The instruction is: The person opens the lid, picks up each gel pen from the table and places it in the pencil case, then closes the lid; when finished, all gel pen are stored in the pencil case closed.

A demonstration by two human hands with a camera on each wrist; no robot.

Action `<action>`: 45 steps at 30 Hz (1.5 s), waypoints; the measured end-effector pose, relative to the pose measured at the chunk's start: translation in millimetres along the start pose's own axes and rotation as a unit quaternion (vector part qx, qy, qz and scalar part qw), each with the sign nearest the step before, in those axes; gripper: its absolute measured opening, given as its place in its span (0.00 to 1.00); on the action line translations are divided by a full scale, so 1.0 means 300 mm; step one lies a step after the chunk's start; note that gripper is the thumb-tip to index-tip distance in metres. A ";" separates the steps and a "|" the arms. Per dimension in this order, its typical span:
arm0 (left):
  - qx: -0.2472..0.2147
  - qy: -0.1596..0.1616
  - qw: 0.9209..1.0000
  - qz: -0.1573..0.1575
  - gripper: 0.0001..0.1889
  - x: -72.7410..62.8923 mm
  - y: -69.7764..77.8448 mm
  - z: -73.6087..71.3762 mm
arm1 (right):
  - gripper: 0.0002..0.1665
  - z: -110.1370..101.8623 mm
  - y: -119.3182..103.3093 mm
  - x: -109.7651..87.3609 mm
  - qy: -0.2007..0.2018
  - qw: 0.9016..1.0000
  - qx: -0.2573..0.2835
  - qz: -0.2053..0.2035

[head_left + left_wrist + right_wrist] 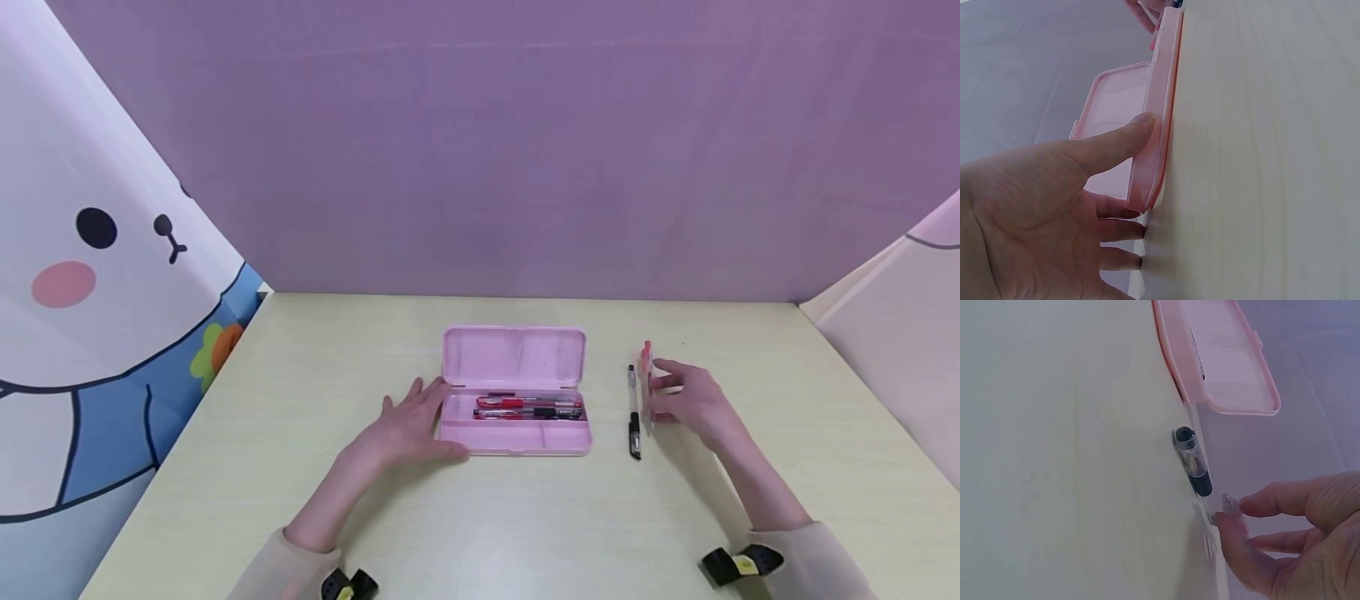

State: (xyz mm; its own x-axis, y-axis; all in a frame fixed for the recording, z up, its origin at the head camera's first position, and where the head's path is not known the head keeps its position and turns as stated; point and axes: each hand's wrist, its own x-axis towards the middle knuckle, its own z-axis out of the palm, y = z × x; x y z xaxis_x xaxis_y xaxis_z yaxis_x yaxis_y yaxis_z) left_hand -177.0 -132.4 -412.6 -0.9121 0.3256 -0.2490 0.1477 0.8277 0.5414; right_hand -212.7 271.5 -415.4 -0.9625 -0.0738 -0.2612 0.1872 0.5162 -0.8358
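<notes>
A pink pencil case (517, 448) lies with its lid (513, 357) raised. In it rest several pens (525, 402), red and black. My left hand (412, 427) touches the case's left end with fingers spread; in the left wrist view its thumb (1119, 142) lies against the front wall. To the right of the case, my right hand (693, 400) pinches a clear pen with red parts (647, 358) between thumb and fingers. A black-gripped clear pen (634, 417) lies just left of it on the table, its end (1186, 440) near the fingers in the right wrist view.
The pale wooden table (525, 525) runs back to a purple cloth wall (525, 167). A cartoon-printed cloth (112, 333) hangs along the left side, and a pale cloth (900, 333) along the right.
</notes>
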 end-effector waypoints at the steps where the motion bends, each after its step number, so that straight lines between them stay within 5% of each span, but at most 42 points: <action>1: 0.000 0.000 1.000 0.000 0.50 -0.001 0.001 0.000 | 0.50 -0.001 -0.001 -0.001 0.002 1.000 0.003 -0.002; 13: 0.002 0.001 1.000 0.003 0.50 -0.002 -0.002 -0.002 | 0.47 0.002 -0.031 -0.009 0.049 0.996 0.029 -0.075; 20: 0.004 0.002 1.000 0.007 0.51 -0.001 -0.004 -0.006 | 0.43 0.020 -0.065 -0.011 0.107 0.981 0.042 -0.159; 28: 0.002 -0.002 1.000 0.004 0.51 -0.004 -0.004 -0.007 | 0.39 0.085 -0.122 0.011 0.139 0.968 0.028 -0.209; 37: 0.005 -0.004 1.000 0.002 0.51 -0.004 -0.003 -0.008 | 0.36 0.165 -0.191 0.042 0.138 0.944 0.001 -0.298; 45: 0.003 -0.003 1.000 0.002 0.51 -0.006 -0.005 -0.009 | 0.36 0.232 -0.212 0.076 0.095 0.934 -0.054 -0.339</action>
State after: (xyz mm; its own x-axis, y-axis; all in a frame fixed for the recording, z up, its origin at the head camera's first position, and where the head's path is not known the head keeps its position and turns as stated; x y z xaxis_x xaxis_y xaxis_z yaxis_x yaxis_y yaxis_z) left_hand -176.5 -135.4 -410.6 -0.9092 0.3318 -0.2517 0.1541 0.8294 0.5369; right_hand -232.9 177.6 -401.9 -0.8720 -0.2666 0.4105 -0.4894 0.4891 -0.7220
